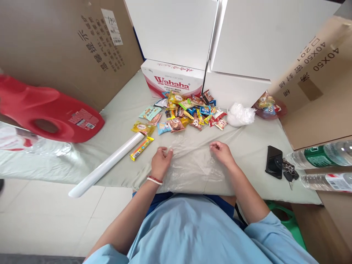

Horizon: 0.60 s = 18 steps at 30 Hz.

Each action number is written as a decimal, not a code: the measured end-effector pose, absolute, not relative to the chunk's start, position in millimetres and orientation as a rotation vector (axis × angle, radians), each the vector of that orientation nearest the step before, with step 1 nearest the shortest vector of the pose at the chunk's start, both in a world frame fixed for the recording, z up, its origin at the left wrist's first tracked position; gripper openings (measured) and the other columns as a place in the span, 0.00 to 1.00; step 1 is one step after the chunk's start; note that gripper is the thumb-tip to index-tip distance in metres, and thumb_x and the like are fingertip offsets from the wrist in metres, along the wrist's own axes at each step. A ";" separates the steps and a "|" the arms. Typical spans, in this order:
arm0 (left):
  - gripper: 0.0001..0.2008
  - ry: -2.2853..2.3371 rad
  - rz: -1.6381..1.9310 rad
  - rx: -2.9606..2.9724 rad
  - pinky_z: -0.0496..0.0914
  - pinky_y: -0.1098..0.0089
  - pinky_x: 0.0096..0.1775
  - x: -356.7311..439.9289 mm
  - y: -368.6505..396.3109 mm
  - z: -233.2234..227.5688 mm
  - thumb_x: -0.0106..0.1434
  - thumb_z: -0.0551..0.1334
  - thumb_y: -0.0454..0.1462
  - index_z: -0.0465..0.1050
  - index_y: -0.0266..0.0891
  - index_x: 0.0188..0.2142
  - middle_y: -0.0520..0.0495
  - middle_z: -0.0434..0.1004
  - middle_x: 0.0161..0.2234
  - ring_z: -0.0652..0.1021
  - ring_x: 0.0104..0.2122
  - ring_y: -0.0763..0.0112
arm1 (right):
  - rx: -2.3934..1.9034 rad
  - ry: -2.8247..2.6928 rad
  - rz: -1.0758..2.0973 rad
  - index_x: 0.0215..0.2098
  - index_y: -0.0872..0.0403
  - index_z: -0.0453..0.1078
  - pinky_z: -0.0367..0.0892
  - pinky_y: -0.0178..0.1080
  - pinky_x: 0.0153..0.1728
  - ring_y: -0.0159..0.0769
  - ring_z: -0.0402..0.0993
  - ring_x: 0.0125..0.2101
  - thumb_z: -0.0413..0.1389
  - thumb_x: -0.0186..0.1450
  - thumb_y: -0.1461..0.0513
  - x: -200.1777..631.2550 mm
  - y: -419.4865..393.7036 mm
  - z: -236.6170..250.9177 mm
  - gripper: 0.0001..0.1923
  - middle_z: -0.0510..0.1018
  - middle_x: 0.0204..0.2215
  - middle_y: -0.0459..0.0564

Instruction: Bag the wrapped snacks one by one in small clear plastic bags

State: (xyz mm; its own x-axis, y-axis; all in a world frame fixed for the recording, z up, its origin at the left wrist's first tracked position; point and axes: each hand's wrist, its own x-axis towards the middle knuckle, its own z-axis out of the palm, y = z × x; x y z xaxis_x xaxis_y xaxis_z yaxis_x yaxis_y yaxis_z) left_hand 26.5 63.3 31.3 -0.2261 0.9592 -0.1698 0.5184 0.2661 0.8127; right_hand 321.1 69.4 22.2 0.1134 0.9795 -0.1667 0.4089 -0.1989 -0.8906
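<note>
"Wahaha" in red marks one carton point(172, 81) at upper centre; left hand point(160, 162) and right hand point(222, 153) each pinch one clear plastic bag point(189, 161); two water bottles point(321, 157) lie right.

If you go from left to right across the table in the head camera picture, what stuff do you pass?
Red jug → white roll → left hand → clear plastic sheet → right hand → black phone → keys → water bottles.

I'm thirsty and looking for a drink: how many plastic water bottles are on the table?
2. Both lie on their sides at the table's right edge: the green-labelled bottle and, nearer the person, the white-labelled bottle, beside the keys. Others may be hidden.
</note>
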 end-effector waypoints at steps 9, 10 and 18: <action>0.18 1.382 0.723 2.686 0.54 0.48 0.68 42.0 28.2 37.0 0.71 0.57 0.35 0.74 0.47 0.57 0.41 0.76 0.59 0.70 0.64 0.57 | -1.759 -1.589 1.043 0.35 0.54 0.76 0.67 0.34 0.31 0.34 0.73 0.28 0.58 0.61 0.53 320.1 116.6 29.7 0.13 0.80 0.27 0.46; 0.19 1.377 0.567 2.683 0.54 0.47 0.68 42.1 28.3 33.1 0.72 0.56 0.37 0.73 0.47 0.60 0.40 0.73 0.63 0.69 0.65 0.56 | -1.797 -1.608 1.018 0.35 0.54 0.77 0.67 0.34 0.31 0.35 0.74 0.29 0.58 0.62 0.54 324.4 120.7 30.5 0.12 0.80 0.28 0.47; 0.27 1.495 0.238 2.615 0.48 0.36 0.68 16.9 21.4 7.0 0.75 0.51 0.47 0.58 0.52 0.71 0.42 0.54 0.73 0.59 0.71 0.52 | -2.126 -1.695 0.513 0.46 0.53 0.78 0.62 0.47 0.55 0.52 0.65 0.56 0.56 0.68 0.59 365.0 180.9 48.5 0.12 0.78 0.50 0.58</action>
